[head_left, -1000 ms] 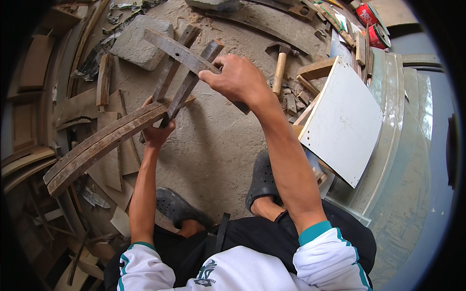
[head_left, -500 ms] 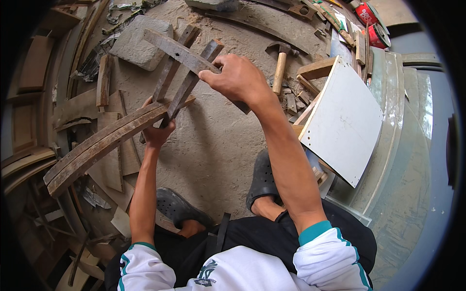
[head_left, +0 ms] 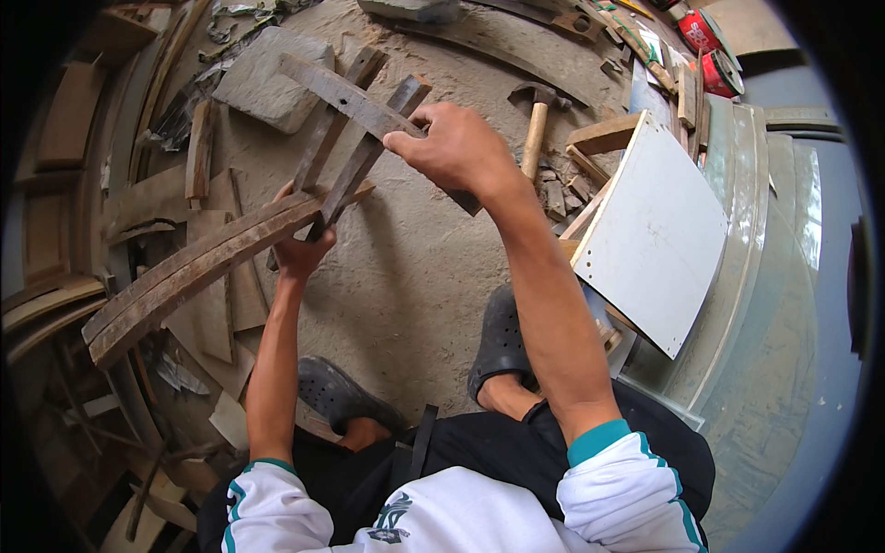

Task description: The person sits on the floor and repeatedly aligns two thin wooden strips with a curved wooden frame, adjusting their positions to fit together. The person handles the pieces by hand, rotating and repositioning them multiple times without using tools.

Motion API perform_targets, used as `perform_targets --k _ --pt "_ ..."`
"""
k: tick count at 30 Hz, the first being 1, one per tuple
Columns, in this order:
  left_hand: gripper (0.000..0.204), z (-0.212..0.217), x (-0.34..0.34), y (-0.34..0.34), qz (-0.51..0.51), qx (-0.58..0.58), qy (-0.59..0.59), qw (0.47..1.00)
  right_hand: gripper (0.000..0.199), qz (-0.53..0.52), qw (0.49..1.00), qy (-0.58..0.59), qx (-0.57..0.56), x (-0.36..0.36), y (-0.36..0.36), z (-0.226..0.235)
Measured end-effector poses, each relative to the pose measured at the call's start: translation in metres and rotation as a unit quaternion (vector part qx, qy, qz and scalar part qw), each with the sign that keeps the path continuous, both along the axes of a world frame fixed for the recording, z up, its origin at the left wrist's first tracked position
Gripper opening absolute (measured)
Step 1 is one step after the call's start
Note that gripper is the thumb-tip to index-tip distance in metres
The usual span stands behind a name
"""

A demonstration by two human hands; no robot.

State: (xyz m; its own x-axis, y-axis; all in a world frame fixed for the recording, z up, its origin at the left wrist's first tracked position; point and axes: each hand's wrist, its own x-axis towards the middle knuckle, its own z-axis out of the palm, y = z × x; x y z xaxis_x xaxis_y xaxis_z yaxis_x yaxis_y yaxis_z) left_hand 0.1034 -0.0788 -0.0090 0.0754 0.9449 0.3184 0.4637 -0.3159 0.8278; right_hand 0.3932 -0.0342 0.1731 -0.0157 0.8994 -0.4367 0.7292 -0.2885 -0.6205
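Observation:
Both my hands hold a wooden frame [head_left: 351,168] of joined old bars off the floor. Two roughly parallel slats run between a straight crosspiece [head_left: 336,90] at the far end and a long curved rail [head_left: 189,266] that reaches out to the left. My left hand [head_left: 300,253] is closed round the frame where the slats meet the curved rail; part of its fingers is hidden behind the wood. On the right half of the crosspiece my right hand [head_left: 461,147] is wrapped, thumb on the near side, close to where a slat crosses.
A hammer [head_left: 533,138] lies right of my right hand, near small wood scraps [head_left: 560,192]. Beyond the frame sits a stone block [head_left: 279,81]. A white panel [head_left: 656,235] and glass sheets [head_left: 765,304] stand at right; wooden boards [head_left: 198,313] crowd the left. Red cans [head_left: 721,74] are far right.
Almost nothing differs. The crosspiece and my right hand appear a few pixels further right, along with the background. Both hands keep their grip on the frame.

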Motion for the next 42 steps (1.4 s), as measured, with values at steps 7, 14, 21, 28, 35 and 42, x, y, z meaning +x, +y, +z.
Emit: perform_targets --k 7,14,21,28,35,42 --pt "0.083 -0.001 -0.004 0.002 0.005 -0.002 0.012 1.0 0.048 -0.008 1.0 -0.013 0.018 -0.003 0.001 0.002" --pt "0.082 0.005 -0.005 0.003 0.005 0.009 0.023 1.0 0.049 -0.177 0.961 0.07 0.199 0.037 0.003 -0.008" --pt "0.084 0.01 -0.013 0.003 0.016 -0.034 0.019 0.999 0.054 -0.301 0.948 0.016 0.104 0.068 -0.013 -0.081" --pt "0.088 0.009 -0.014 0.014 0.045 -0.074 0.016 0.996 0.057 -0.217 0.968 -0.083 0.091 0.063 -0.047 -0.2" --pt "0.074 0.008 -0.007 0.018 0.08 -0.105 -0.107 0.985 0.065 -0.214 0.952 -0.187 0.109 0.049 -0.057 -0.19" --pt "0.061 0.023 -0.002 0.003 0.05 -0.32 -0.189 0.927 0.071 -0.024 0.982 0.108 0.154 -0.025 -0.021 -0.128"
